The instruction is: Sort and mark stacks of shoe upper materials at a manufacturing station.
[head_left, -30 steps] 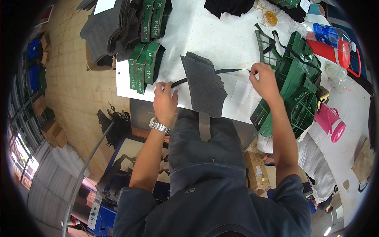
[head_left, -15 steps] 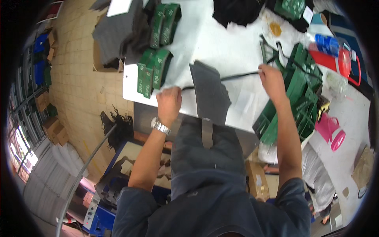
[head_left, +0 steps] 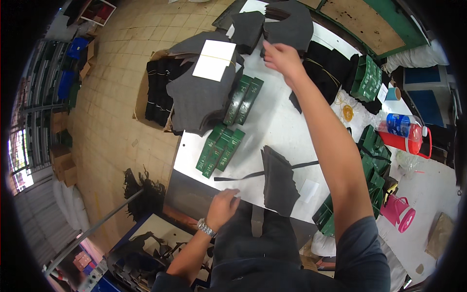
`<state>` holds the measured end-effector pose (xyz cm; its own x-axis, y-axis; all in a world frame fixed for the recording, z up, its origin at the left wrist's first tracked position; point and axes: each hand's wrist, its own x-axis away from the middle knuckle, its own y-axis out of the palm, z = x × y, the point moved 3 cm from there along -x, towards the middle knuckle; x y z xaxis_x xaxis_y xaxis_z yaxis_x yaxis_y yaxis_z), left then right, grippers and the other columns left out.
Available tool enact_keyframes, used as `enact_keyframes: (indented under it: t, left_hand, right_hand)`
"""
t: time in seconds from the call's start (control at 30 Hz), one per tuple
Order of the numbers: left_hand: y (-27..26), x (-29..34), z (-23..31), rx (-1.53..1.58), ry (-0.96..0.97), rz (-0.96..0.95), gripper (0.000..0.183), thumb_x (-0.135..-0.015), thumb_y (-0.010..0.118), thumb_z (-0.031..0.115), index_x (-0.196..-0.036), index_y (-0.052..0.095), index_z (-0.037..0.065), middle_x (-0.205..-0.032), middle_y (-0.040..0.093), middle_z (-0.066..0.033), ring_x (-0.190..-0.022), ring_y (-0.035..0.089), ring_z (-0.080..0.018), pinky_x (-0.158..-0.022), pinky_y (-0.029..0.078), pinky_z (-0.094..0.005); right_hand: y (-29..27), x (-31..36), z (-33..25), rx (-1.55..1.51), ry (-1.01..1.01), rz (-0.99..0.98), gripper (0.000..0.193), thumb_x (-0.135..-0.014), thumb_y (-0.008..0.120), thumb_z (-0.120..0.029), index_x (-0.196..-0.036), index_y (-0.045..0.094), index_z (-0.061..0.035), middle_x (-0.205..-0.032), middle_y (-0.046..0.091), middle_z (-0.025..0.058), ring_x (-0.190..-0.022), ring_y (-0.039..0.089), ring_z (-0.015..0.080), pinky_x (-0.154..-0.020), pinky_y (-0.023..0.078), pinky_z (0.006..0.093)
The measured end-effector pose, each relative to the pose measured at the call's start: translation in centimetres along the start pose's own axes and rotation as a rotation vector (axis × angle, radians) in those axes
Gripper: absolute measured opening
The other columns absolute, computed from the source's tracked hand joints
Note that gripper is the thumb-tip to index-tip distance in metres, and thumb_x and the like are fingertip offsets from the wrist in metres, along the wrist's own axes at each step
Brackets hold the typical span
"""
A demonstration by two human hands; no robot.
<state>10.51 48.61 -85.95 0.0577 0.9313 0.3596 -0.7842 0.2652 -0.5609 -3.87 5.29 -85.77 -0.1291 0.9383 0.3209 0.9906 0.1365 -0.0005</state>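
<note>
R hand (head_left: 283,59), top ctr., pinch unclear, by grey fabric stack (head_left: 294,24), prob. soft/light, best edge-held; L hand (head_left: 222,208), fingers half-curled, apart.

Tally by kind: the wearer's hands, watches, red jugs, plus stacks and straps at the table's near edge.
Bare left hand and bare right hand: 2
Silver metal-band wristwatch: 1
Red plastic jug: 1
Stack of irregular dark grey sheets: 1
Flat black strap: 1
Total: 6

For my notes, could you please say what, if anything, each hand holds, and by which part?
The left hand appears empty; whether the right hand grips the grey pieces beside it cannot be told.
</note>
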Motion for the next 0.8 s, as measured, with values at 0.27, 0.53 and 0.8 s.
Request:
enact_keyframes:
  t: [0.27,0.53,0.8]
  left_hand:
    - [-2.4,4.0,-4.4,0.087,-0.174,0.007,0.022,-0.091,0.07,0.012,-0.111,0.069,0.003,-0.103,0.07,-0.0186,-0.096,0.067,-0.0399,-0.082,0.055,-0.0457]
    - [-5.5,4.0,-7.5,0.172,-0.29,0.013,0.023,-0.093,0.07,0.013,-0.113,0.068,0.001,-0.103,0.071,-0.0188,-0.096,0.068,-0.0398,-0.082,0.055,-0.0445]
    - [-7.5,2.8,-8.1,0.185,-0.311,0.003,0.023,-0.093,0.07,0.012,-0.113,0.068,0.002,-0.105,0.071,-0.0178,-0.098,0.068,-0.0389,-0.084,0.055,-0.0441]
  right_hand:
    - [8.6,-11.6,1.5,0.025,0.328,0.164,0.068,-0.095,0.067,-0.043,-0.142,0.053,0.0042,-0.151,0.049,0.0199,-0.129,0.056,0.0385,-0.092,0.058,0.0525]
    - [9.1,-15.5,3.7,0.031,0.347,0.337,0.066,-0.083,0.081,-0.029,-0.132,0.057,0.0085,-0.117,0.071,0.0216,-0.1,0.072,0.0361,-0.086,0.058,0.0541]
    - [10.1,-14.9,2.8,-0.173,0.45,0.028,0.053,-0.078,0.084,-0.027,-0.116,0.064,0.0035,-0.109,0.073,0.0194,-0.094,0.073,0.0332,-0.084,0.061,0.0471]
